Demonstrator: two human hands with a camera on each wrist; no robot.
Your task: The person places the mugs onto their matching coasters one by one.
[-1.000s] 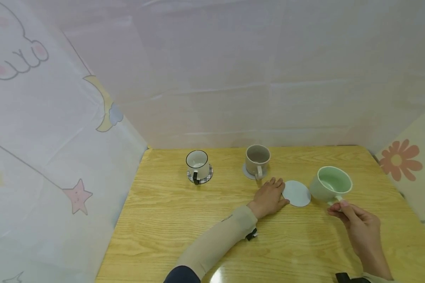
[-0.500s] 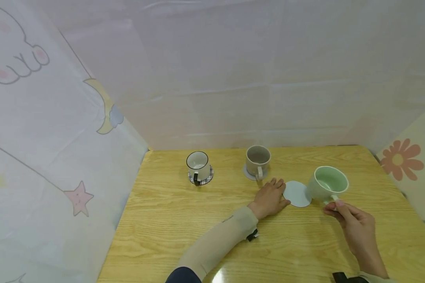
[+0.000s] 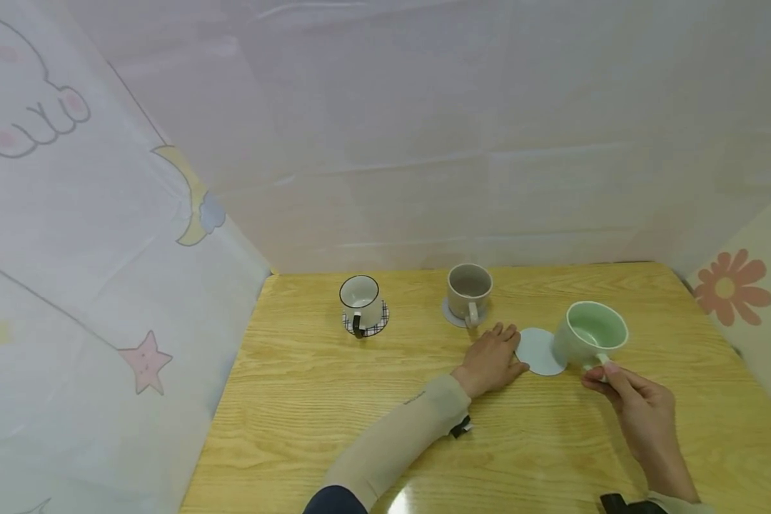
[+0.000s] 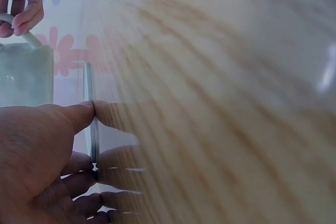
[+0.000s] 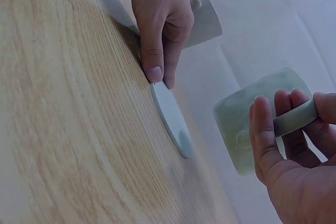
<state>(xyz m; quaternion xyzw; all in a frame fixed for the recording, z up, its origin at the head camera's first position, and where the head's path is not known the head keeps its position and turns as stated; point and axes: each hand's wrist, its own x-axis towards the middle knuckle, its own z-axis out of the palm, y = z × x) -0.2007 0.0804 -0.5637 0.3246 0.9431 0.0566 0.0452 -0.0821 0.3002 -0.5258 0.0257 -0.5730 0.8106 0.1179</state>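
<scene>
A light green mug (image 3: pixel 591 332) hangs above the table, just right of a round pale coaster (image 3: pixel 537 350). My right hand (image 3: pixel 645 410) grips it by the handle (image 5: pixel 296 118), thumb on one side and fingers on the other. In the right wrist view a gap shows between mug and coaster. My left hand (image 3: pixel 490 360) lies on the table at the coaster's left edge. Its thumb (image 4: pixel 79 115) and fingers touch the rim of the flat coaster (image 4: pixel 88 87), spread rather than curled. The mug's inside is visible in the head view.
A grey-beige mug (image 3: pixel 469 289) stands on a grey coaster (image 3: pixel 453 315) behind my left hand. Farther left, a white mug with a black rim (image 3: pixel 362 300) sits on a checked coaster (image 3: pixel 379 327). A printed cloth (image 3: pixel 385 178) hangs behind the wooden table (image 3: pixel 283 414).
My right hand has carried the green mug slightly left, closer over the coaster's right edge. The left hand stays at the coaster.
</scene>
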